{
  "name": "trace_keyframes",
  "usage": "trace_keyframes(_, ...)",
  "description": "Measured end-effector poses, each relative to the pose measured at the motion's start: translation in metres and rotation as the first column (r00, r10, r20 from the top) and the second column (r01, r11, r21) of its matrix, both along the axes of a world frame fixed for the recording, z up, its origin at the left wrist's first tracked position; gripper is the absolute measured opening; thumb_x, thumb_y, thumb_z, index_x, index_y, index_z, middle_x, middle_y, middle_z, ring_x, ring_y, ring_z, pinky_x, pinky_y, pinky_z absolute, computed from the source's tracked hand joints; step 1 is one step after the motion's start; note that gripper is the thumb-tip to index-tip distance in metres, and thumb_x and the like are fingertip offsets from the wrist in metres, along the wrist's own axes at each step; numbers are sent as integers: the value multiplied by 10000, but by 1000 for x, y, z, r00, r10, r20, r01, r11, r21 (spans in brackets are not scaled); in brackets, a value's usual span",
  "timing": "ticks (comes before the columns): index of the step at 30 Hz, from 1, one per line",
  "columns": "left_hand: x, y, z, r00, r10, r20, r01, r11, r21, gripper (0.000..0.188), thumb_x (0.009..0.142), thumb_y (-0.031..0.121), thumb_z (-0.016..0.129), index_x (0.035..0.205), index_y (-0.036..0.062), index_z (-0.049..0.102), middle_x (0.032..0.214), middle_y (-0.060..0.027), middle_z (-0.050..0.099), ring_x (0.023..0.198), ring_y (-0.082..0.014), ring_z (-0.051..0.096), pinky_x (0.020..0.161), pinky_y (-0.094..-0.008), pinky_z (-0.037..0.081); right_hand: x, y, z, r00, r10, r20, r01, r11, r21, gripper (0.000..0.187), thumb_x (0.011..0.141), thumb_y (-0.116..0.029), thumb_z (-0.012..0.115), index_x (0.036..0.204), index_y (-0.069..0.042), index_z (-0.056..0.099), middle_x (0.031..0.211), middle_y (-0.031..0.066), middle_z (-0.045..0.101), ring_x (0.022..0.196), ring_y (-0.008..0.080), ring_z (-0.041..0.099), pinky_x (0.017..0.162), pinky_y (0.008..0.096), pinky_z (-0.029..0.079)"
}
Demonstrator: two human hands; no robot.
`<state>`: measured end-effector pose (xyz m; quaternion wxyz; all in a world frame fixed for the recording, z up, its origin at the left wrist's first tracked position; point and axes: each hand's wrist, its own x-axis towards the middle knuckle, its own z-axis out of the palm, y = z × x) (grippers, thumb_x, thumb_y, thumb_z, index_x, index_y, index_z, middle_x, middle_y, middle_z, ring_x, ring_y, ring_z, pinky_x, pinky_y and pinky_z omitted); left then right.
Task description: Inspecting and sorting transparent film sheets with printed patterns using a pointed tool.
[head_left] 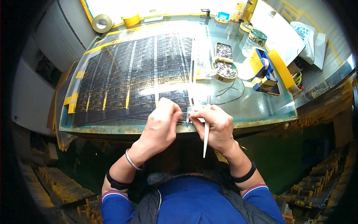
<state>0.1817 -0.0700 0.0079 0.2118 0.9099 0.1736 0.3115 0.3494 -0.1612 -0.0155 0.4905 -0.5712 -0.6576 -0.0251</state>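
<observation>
Both of my hands are close together at the near edge of a glass-topped table [257, 112]. My right hand [219, 127] is closed around a slim white stick [206, 140] with a tapered lower end. Its thumb and forefinger also pinch at a small pale piece [191, 109], too small to name. My left hand [161, 121] is curled with thumb and forefinger together, beside that piece; what it holds, if anything, is hidden. Under and beyond the left hand lies a large dark film sheet [141, 71] with rows of rectangular panels and yellow tape strips.
Two tins [225, 71] of dark and pale bits stand right of the sheet. Farther right are a glass jar [256, 39], a blue tape dispenser [265, 80] and a white plastic bag [304, 41]. Tape rolls [102, 23] sit at the back left.
</observation>
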Motion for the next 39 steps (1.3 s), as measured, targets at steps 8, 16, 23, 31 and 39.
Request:
trace_keyframes(8, -9, 10, -11, 949, 75, 307, 175, 684, -708, 66, 938, 53, 631, 967, -5, 644, 827, -19, 642, 717, -58, 590, 628, -208, 488, -4, 4, 7, 940, 61, -337, -62, 998, 6, 186, 755, -23, 767, 920, -98, 728, 839, 98, 693, 757, 234, 661, 683, 310, 512)
trace_keyframes(16, -9, 8, -8, 942, 71, 329, 211, 636, -743, 76, 945, 67, 629, 976, -3, 634, 824, -18, 644, 717, -49, 579, 620, -206, 489, -9, 13, 10, 862, 173, -476, -189, 982, 15, 168, 776, -34, 769, 934, -66, 724, 866, 86, 708, 798, 165, 659, 740, 294, 506)
trace_keyframes(23, -8, 7, -9, 941, 73, 331, 206, 652, -730, 69, 941, 59, 633, 968, -5, 633, 839, -19, 641, 718, -47, 577, 617, -204, 488, -12, 14, 8, 842, 143, -520, -172, 985, -8, 170, 774, -27, 769, 932, -46, 711, 857, 79, 719, 795, 161, 677, 739, 288, 517)
trace_keyframes(31, -9, 8, -13, 958, 62, 280, 161, 693, -703, 106, 930, 60, 649, 1013, -7, 645, 855, -27, 645, 733, -58, 599, 640, -202, 508, -12, 14, 7, 869, 114, -481, -146, 989, -31, 205, 768, -14, 766, 949, -24, 669, 847, 100, 718, 786, 147, 694, 715, 273, 534)
trace_keyframes(39, -5, 0, -14, 939, 100, 328, 81, 864, -496, 101, 854, -48, 680, 951, -33, 700, 899, -89, 663, 744, -120, 659, 613, -231, 578, -18, 14, 7, 774, 19, -633, -61, 997, -44, 208, 778, -28, 773, 925, -15, 627, 824, 85, 714, 778, 113, 680, 680, 245, 541)
